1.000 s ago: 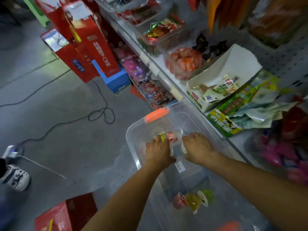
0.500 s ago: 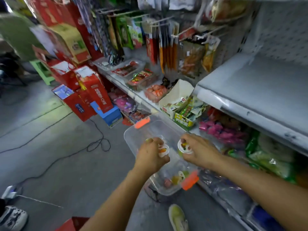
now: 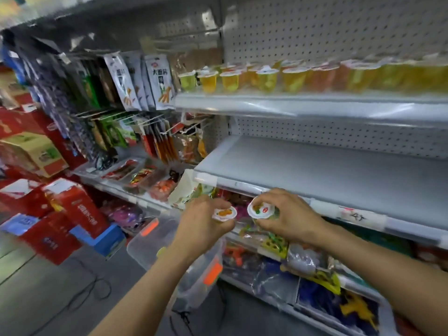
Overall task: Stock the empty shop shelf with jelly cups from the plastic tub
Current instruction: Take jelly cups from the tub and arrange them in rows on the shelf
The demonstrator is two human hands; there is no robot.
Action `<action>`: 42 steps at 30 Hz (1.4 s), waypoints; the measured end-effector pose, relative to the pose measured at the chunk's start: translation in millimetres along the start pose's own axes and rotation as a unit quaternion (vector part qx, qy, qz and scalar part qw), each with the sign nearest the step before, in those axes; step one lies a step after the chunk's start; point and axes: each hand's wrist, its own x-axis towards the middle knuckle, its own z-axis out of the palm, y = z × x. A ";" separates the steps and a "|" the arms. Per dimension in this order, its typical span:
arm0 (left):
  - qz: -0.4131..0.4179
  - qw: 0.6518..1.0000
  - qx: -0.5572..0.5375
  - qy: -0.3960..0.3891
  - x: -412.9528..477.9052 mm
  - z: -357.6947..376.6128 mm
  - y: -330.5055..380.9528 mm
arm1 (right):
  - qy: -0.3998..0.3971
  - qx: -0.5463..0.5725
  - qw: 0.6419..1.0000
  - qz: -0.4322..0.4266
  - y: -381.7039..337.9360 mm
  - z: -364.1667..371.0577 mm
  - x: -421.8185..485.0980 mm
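Observation:
My left hand (image 3: 202,223) is shut on a jelly cup (image 3: 225,213) whose white foil lid faces me. My right hand (image 3: 287,215) grips a second jelly cup (image 3: 260,210), also lid toward me. Both hands hover just below the front edge of the bare grey shelf (image 3: 327,170). The clear plastic tub (image 3: 155,243) with orange latches sits lower down, behind my left forearm. Its contents are hidden. On the shelf above stand several jelly cups (image 3: 266,80) in a row.
Hanging snack bags (image 3: 158,81) fill the pegboard at left. Red cartons (image 3: 70,209) are stacked on the floor at the left. Lower shelves (image 3: 303,270) under my right arm hold packed sweets and toys. A cable (image 3: 97,287) lies on the grey floor.
Both hands came up out of the tub, each with a jelly cup, and now sit near the bare shelf's edge. My view has tilted upward from the tub to the shelves.

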 end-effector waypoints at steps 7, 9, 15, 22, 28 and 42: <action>0.098 0.994 -0.036 -0.011 14.3 11.3 145.3 | 0.085 -0.016 0.993 0.077 47.2 -124.1 -102.6; 0.118 0.991 -0.058 -0.013 14.6 20.3 192.6 | 0.106 -0.009 0.989 0.101 64.5 -158.5 -136.2; 0.137 0.983 -0.118 -0.024 6.3 56.6 319.6 | 0.136 -0.003 0.982 0.130 110.2 -262.1 -231.1; 0.175 0.966 -0.186 -0.038 2.6 86.5 444.7 | 0.178 -0.007 0.973 0.147 163.9 -358.5 -318.4; 0.201 0.953 -0.228 -0.019 22.1 91.5 520.4 | 0.219 -0.005 0.963 0.154 200.5 -421.8 -358.2; 0.293 0.934 -0.198 -0.038 156.2 93.4 656.4 | 0.366 -0.027 0.903 0.224 301.2 -558.0 -324.1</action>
